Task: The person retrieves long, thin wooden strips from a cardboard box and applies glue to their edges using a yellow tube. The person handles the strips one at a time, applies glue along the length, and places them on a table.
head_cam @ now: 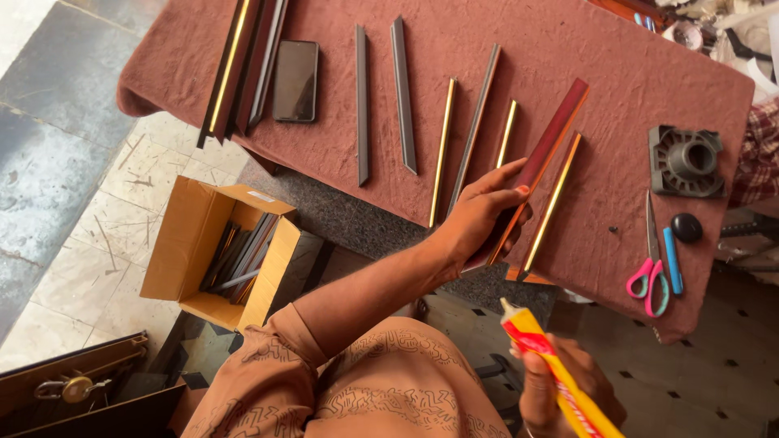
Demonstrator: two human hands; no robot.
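Left hand [484, 212] clamps the red strip [531, 174] at the table edge [357, 215], right hand [560, 389] fisted around the glue tube [556, 377]; a hard squeeze could drip on the cloth [454, 49].

Single head-worn view, steep downward look, close over hands; cloth-covered table [454, 65] ahead, tiled floor [89, 268] left.

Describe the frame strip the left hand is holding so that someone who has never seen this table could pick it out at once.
Start at the table covered in reddish-brown cloth, where several moulding strips lie fanned out. Near its front edge, the left hand grips one frame strip by its lower end. It is the widest of that group, dark red with a thin orange edge, while its neighbours are slim gold strips or dark grey ones.
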